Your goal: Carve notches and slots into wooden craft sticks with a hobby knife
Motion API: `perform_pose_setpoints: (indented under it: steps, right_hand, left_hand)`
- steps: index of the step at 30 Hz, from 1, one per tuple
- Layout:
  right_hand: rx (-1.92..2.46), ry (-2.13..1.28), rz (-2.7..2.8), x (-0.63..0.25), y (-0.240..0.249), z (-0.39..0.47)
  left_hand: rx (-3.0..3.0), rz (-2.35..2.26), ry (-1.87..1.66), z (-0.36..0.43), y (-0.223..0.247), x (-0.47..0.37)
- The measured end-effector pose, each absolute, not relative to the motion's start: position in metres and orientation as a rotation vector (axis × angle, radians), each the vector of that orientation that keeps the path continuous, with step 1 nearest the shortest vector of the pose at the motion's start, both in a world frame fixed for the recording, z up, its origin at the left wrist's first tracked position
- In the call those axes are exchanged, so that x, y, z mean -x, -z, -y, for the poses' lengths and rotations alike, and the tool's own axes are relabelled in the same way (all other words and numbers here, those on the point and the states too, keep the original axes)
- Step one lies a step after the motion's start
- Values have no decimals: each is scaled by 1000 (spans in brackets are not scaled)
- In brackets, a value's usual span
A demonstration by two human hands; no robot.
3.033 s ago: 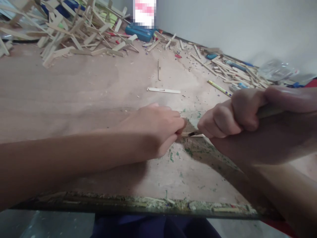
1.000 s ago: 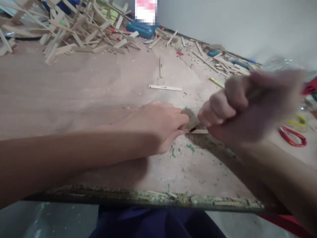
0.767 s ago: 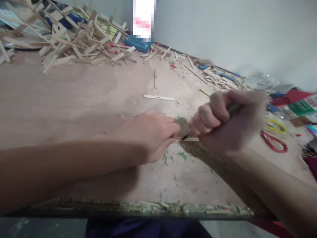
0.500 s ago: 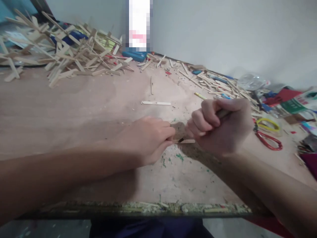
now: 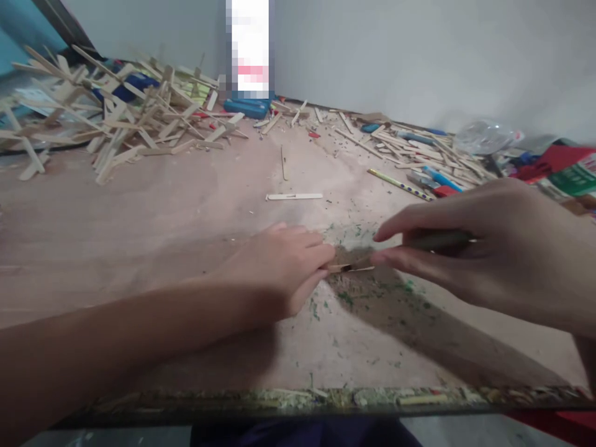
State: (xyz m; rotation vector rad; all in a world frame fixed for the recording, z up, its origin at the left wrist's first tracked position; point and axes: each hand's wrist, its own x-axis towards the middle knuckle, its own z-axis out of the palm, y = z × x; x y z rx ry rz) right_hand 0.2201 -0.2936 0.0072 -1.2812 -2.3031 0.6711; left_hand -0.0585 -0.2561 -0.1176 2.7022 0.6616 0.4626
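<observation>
My left hand (image 5: 293,264) lies low on the table, fingers pressed together on one end of a wooden craft stick (image 5: 367,269). That stick juts out to the right from under the fingertips, its held end hidden. From the right reaches my right hand (image 5: 484,248), closed on a slim cutting tool (image 5: 437,239) with a dark handle. The tool slants down-left, and its dark tip meets the stick just beside my left fingertips. The exact tip shape is blurred. Behind my hands lies another craft stick (image 5: 302,197), pale, with a slit in its middle.
Joined craft sticks form a tangled pile (image 5: 139,118) at the back left. Loose sticks (image 5: 414,149) lie at the back right, near a patterned pencil (image 5: 400,184) and a clear bottle (image 5: 487,136). Green shavings (image 5: 344,298) dot the table (image 5: 139,205). Debris lines its front edge.
My right hand has turned from an upright fist to a flatter, lower grip and moved right, exposing the tool's handle. My left hand stays on the stick. The view has shifted slightly.
</observation>
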Motion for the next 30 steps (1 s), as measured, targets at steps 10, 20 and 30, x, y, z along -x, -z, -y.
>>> perform_pose_setpoints:
  steps: [10,20,30]
  right_hand:
    - [1360,-258,2330,-256,13,325]
    - [1392,-258,2378,-259,17,327]
    - [1413,-196,2424,-270,21,327]
  left_hand:
    - [-2673,-632,-735,260,126,61]
    - [-2640,-614,-662,262,110,61]
    - [-2614,-672,-431,261,98,63]
